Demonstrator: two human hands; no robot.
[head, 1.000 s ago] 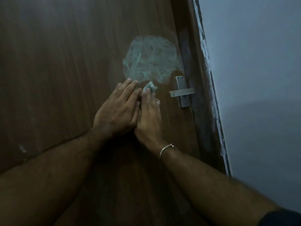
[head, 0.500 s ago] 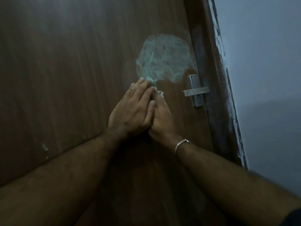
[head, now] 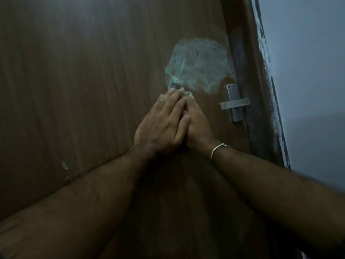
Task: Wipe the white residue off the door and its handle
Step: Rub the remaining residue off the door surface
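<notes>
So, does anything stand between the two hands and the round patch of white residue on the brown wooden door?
Nothing visible does. The left hand lies over the right hand, fingertips at the lower left rim of the round white residue patch on the brown wooden door. The grey metal handle sits off to the right.

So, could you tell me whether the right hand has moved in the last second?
Yes. The right hand has slid up the door toward the residue, and its wrist is now nearer the handle.

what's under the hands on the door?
A pale wad of cloth or tissue peeks out past the fingertips of the left hand and right hand; the rest is covered.
</notes>
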